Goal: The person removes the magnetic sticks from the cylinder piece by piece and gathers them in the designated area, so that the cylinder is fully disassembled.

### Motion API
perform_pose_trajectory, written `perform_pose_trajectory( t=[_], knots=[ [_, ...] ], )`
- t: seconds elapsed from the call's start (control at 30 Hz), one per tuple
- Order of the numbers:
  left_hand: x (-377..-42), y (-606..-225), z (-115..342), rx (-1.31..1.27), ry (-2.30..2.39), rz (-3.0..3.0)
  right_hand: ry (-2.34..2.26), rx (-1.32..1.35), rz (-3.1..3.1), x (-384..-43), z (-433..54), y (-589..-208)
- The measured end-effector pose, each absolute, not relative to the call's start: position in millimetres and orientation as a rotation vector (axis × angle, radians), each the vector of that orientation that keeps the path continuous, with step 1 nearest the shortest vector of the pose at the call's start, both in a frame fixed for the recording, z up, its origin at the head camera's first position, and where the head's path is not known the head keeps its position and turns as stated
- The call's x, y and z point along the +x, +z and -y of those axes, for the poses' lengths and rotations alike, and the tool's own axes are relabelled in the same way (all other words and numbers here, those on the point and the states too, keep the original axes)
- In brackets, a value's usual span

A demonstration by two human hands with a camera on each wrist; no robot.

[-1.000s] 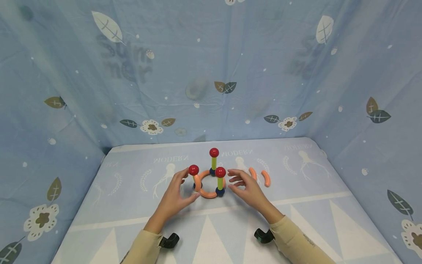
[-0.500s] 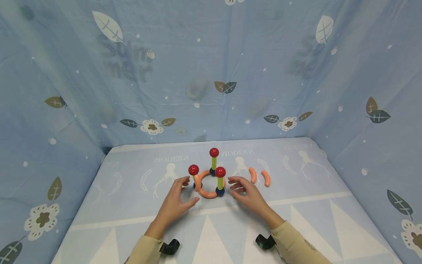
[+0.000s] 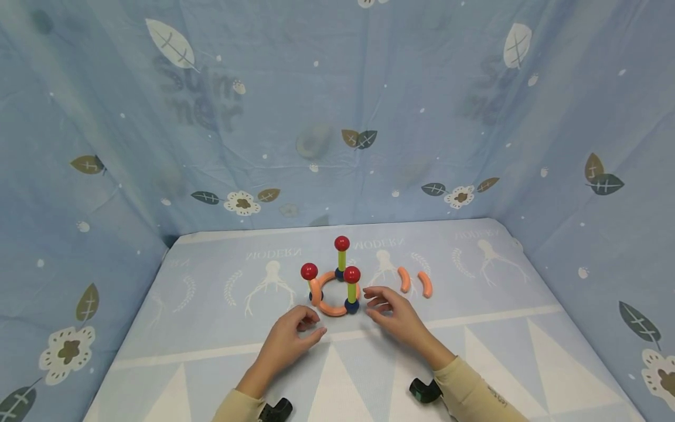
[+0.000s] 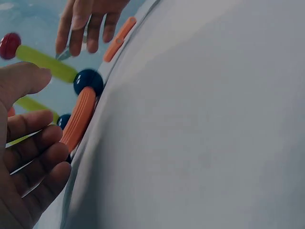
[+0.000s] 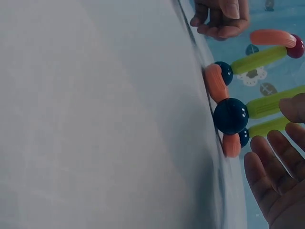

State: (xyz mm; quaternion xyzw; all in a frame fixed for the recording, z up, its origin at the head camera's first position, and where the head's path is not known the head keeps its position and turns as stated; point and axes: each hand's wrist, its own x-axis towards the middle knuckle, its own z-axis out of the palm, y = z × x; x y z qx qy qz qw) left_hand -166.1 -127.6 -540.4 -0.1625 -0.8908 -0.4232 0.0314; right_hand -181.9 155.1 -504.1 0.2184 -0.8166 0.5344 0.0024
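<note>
A magnetic-stick structure stands on the table: curved orange rods point(image 3: 333, 310) and dark blue balls point(image 3: 351, 306) form a ring. Three upright yellow-green rods point(image 3: 341, 258) rise from it, each topped by a red ball point(image 3: 309, 271). One more curved orange rod point(image 5: 272, 36) hangs onto the left red ball. In front and to the left, my left hand point(image 3: 291, 341) holds nothing, its fingers loosely bent and apart from the structure. Just right of the front blue ball, my right hand point(image 3: 399, 319) hovers with relaxed fingers, holding nothing.
Two loose curved orange rods point(image 3: 404, 279) point(image 3: 425, 284) lie on the table to the right, beyond my right hand. The patterned tablecloth point(image 3: 211, 328) covers the table. A blue printed curtain point(image 3: 316, 117) encloses its back and sides.
My left hand has drawn back toward me and slightly right, away from the left upright. My right hand has moved slightly nearer to me. The structure stands still.
</note>
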Motion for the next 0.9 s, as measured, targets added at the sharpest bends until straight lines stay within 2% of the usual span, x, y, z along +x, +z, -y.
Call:
perform_pose_trajectory(
  t=[0.2,0.9],
  knots=[
    [-157,-538,111,-0.637,-1.38,2.721,1.64,0.699,2.532,-194,-161,-535],
    [-156,-541,64,-0.592,-1.417,2.582,1.456,0.681,2.48,-191,-153,-499]
  ],
)
